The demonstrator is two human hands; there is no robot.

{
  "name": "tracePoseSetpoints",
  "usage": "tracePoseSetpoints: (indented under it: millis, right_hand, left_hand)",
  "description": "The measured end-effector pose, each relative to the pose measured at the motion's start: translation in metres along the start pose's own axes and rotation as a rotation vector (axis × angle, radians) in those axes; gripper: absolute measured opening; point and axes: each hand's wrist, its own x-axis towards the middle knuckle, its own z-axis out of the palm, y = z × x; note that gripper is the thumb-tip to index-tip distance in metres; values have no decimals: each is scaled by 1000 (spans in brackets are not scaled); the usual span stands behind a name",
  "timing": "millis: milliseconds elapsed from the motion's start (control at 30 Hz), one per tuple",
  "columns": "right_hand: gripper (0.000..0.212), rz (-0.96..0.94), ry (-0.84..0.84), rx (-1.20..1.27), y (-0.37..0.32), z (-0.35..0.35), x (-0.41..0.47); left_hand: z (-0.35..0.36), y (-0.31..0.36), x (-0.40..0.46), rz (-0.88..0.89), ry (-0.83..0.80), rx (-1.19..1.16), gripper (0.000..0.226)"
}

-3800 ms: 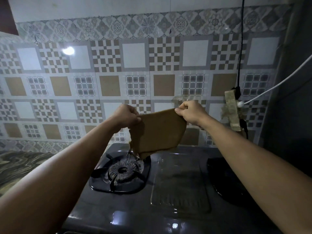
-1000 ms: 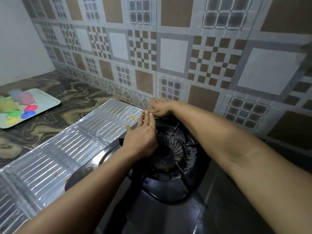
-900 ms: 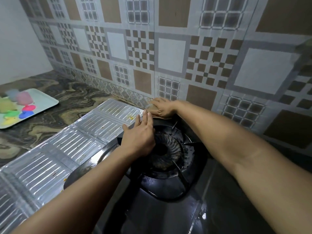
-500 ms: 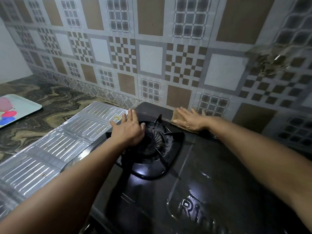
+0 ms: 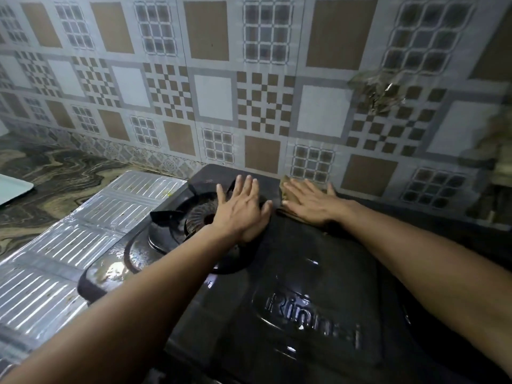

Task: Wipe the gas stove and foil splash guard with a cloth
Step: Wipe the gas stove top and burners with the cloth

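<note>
Burner grate (image 5: 177,217) obstructs; stove top (image 5: 318,259) (rightward) seemingly free

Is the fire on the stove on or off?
Off. No flame shows at the burner, and the left hand rests right over it.

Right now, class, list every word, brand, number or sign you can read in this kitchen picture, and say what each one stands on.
"Rinn" followed by blurred letters and what looks like a final "i": raised brand lettering on the top panel of the black gas stove; the middle letters are too blurred to read.
The wall tiles carry patterns only, no readable text.
</note>
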Motion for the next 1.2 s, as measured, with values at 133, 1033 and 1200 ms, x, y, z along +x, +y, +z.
tracePoseSetpoints:
  millis: [133, 1033, 1200]
  right_hand:
    - [68, -109, 3, -17, -21, 14, -39]
    - [82, -136, 152, -55, -92, 51, -143]
    - [81, -171, 187, -118, -112, 57, -168]
  left_hand:
    - [14, 4, -1, -3, -30, -102, 60]
    - [21, 2, -3, 3, 108, -169, 49]
    - [4, -5, -17, 98, 120, -96, 49]
